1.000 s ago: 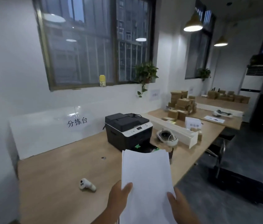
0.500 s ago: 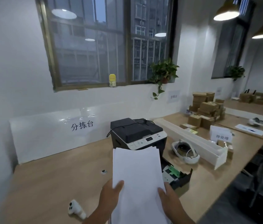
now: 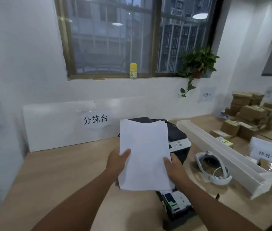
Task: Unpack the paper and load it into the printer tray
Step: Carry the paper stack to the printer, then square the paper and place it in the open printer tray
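The characters 分拣台 are printed in black on a white sheet (image 3: pixel 95 119) fixed to the white board against the wall. 待处理 is printed on a small white sign (image 3: pixel 267 153) at the right. A wall notice (image 3: pixel 206 94) is too blurred to be read.

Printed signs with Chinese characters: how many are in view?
3. One sign on the white board behind the desk, one on the wall under the plant, one standing at the right; others may be hidden.

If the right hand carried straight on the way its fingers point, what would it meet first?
Probably the printer: the right hand, gripping the paper stack, points forward at its dark front. Depth is unclear from this single view; the pulled-out tray lies below.
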`<state>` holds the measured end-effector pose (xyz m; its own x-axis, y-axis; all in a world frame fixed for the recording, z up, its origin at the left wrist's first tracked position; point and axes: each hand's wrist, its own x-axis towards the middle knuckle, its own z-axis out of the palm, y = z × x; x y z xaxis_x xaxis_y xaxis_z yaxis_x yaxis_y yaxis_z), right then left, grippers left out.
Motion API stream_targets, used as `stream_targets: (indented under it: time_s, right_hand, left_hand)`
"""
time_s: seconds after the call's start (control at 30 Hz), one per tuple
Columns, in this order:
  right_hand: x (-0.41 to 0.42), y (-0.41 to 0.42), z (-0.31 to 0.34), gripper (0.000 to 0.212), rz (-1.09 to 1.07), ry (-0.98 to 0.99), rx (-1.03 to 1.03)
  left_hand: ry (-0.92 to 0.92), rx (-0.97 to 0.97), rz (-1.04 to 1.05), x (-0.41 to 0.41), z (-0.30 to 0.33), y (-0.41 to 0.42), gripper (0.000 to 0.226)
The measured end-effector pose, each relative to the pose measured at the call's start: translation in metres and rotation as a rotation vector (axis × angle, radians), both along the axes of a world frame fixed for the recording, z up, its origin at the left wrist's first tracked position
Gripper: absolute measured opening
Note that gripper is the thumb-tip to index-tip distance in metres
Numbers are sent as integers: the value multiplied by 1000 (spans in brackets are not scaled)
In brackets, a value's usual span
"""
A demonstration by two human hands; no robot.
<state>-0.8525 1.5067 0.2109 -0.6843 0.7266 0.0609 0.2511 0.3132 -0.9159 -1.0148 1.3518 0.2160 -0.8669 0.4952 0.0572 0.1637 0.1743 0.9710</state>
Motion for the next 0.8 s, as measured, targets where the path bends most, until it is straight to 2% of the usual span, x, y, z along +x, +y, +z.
stream_targets:
  time_s: [0.2,0.33,0.8]
  right_hand:
    - [-21,41,22,19,113,36,4]
    - [-33,67,25,27,183,60,-21]
    - [-70,89,3,25,335,73,-135]
  left_hand:
    - [67,25,106,-2,23,23,20]
    - [91,39,173,-4,29,34,23]
    - [107,132,297,-9,0,38,15]
